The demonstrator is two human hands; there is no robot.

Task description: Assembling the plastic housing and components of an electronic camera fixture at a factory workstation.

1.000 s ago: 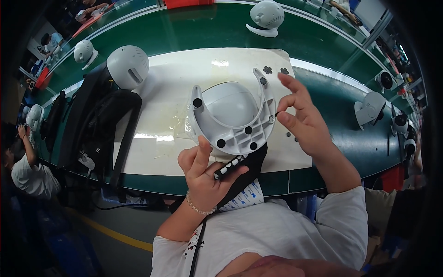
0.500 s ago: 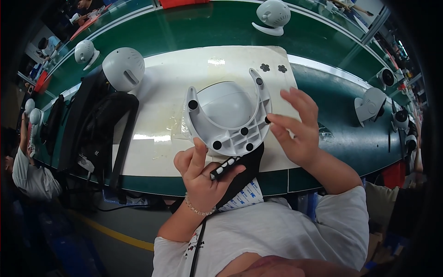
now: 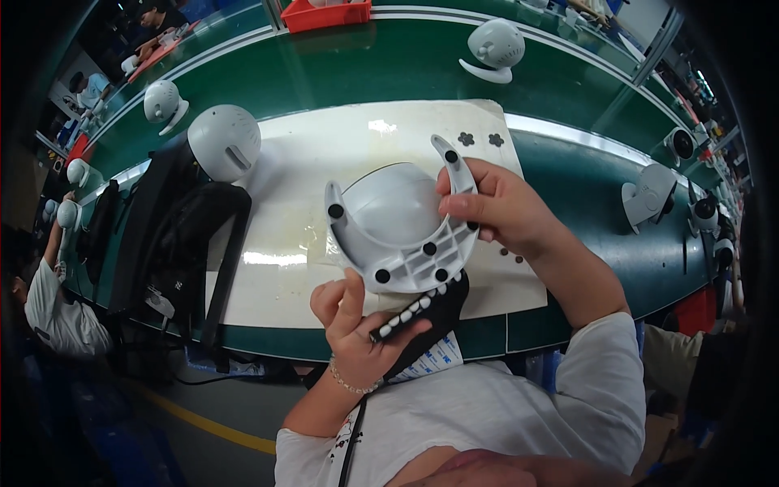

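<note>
Right hand (image 3: pixel 503 213) gripping white curved housing (image 3: pixel 402 235) by its right rim, left hand (image 3: pixel 357 329) pinching black pad strip (image 3: pixel 422 312) under its lower edge, white mat (image 3: pixel 308 187) lying open behind

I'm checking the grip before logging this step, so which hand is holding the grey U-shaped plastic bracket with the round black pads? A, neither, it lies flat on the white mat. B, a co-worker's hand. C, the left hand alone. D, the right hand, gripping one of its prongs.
D: the right hand grips one prong of the grey U-shaped plastic bracket, lifting it above the white mat, while the left hand holds a black strip with white buttons.
</note>
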